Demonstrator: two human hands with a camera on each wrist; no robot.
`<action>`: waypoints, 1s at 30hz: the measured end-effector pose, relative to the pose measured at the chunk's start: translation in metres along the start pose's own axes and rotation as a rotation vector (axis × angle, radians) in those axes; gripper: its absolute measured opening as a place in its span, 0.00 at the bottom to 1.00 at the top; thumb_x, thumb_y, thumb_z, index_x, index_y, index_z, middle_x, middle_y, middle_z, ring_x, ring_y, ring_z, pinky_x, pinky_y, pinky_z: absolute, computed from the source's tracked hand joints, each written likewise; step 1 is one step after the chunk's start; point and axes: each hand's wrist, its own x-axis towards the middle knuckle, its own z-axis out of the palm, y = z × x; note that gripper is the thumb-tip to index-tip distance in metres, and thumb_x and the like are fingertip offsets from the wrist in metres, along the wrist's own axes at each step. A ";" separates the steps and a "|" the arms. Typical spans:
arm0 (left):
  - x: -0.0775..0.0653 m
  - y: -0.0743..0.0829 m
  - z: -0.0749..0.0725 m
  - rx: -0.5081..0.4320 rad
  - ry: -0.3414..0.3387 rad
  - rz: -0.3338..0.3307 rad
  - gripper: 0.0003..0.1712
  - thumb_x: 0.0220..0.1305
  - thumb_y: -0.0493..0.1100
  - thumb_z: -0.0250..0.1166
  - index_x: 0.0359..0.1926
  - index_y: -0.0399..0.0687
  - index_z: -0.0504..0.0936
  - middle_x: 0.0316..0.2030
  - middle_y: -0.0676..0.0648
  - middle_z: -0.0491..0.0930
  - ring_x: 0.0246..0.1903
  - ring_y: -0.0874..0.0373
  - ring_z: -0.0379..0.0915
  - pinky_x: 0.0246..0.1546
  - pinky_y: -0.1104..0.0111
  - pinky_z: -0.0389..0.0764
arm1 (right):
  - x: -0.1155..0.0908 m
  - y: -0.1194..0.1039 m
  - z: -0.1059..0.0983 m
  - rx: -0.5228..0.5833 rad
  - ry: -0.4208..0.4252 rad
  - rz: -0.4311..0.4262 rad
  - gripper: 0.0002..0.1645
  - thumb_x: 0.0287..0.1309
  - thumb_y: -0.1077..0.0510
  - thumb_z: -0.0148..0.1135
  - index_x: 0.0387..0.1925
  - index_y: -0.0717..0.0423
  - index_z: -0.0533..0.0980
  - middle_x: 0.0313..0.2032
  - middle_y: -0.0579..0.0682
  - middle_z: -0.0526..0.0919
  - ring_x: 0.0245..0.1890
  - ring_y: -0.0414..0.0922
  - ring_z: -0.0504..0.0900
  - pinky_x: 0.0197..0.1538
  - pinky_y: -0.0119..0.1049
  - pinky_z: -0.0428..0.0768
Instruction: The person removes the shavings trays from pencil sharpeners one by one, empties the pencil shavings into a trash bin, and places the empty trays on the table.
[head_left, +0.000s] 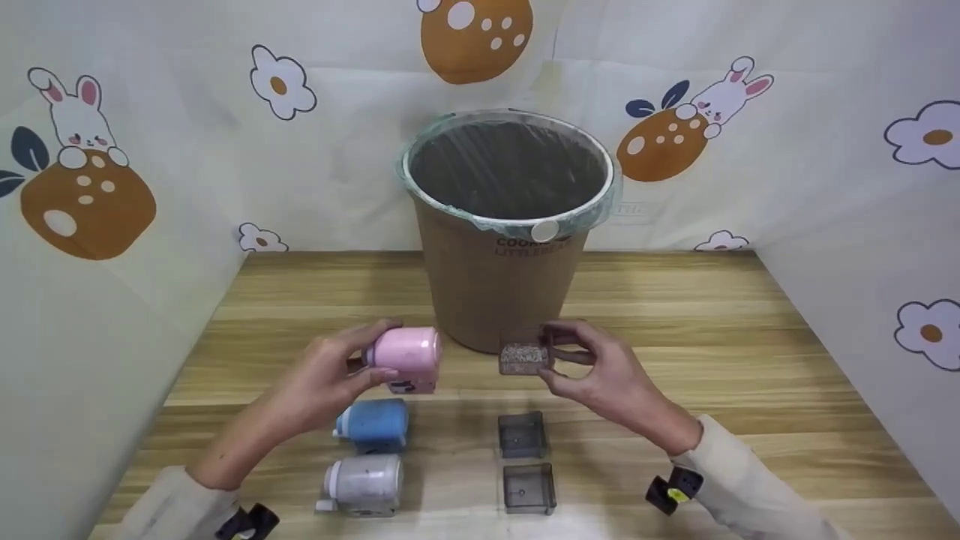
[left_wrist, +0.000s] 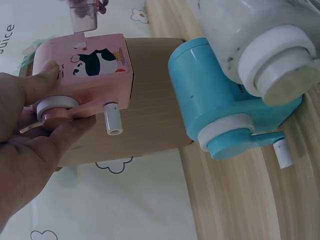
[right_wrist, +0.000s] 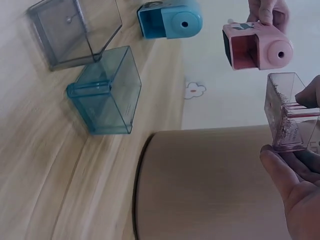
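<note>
My left hand (head_left: 319, 379) grips a pink crank pencil sharpener (head_left: 409, 351) by its crank end, lifted above the table. A panda picture shows on the sharpener's side in the left wrist view, and its drawer slot (right_wrist: 245, 51) gapes in the right wrist view. Between thumb and fingers, my right hand (head_left: 604, 371) holds a see-through shavings drawer (head_left: 523, 360) with pencil shavings inside. The drawer is apart from the sharpener, to its right. Below my left hand stand a blue pencil sharpener (head_left: 379, 422) and a whitish-grey one (head_left: 367, 482).
A brown trash bin (head_left: 499, 292) with a thin liner stands just beyond both hands. Two more see-through drawers, one behind (head_left: 523, 435) and one nearer (head_left: 529, 487), lie on the wooden table (head_left: 712, 322). Printed cloth walls (head_left: 337, 172) enclose the back and sides.
</note>
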 end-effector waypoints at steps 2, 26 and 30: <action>0.000 -0.002 0.001 -0.004 0.001 -0.010 0.31 0.63 0.35 0.68 0.66 0.36 0.72 0.59 0.32 0.78 0.55 0.41 0.79 0.54 0.64 0.83 | -0.001 0.000 -0.004 -0.014 0.014 -0.006 0.31 0.49 0.69 0.72 0.57 0.65 0.75 0.50 0.60 0.85 0.52 0.55 0.86 0.54 0.34 0.84; 0.011 -0.040 0.012 -0.079 -0.004 -0.119 0.33 0.63 0.31 0.66 0.69 0.34 0.69 0.59 0.31 0.76 0.56 0.39 0.78 0.51 0.68 0.85 | 0.004 -0.018 -0.079 -0.366 0.131 -0.244 0.34 0.43 0.73 0.75 0.56 0.63 0.76 0.52 0.54 0.84 0.53 0.52 0.84 0.58 0.19 0.77; 0.010 -0.048 0.013 -0.093 0.002 -0.110 0.33 0.64 0.29 0.64 0.69 0.30 0.68 0.59 0.28 0.75 0.57 0.36 0.77 0.52 0.65 0.85 | 0.006 -0.018 -0.084 -0.388 0.127 -0.252 0.34 0.43 0.72 0.75 0.55 0.63 0.76 0.51 0.52 0.85 0.53 0.48 0.84 0.58 0.19 0.77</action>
